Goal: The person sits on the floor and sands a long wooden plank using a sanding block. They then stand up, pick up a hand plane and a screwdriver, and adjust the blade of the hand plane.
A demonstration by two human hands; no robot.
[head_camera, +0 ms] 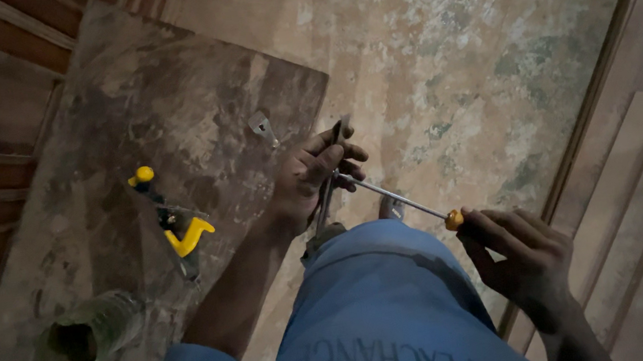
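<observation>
My left hand [313, 175] grips a thin flat metal strip [328, 196] that stands nearly upright beside the edge of a worn board. My right hand [517, 255] closes around the yellow handle [453, 220] of a screwdriver. Its long steel shaft [392, 195] runs up and left, and the tip meets the metal strip at my left fingers. My knee in blue cloth [384, 302] sits just below both hands.
A dusty wooden board [128, 114] lies at the left. On it rest a yellow and black hand plane [173, 221], a small metal piece [261, 126] and a clear plastic bottle [85, 338]. Wooden door panels [641, 152] lie at the right on the stained concrete floor [443, 46].
</observation>
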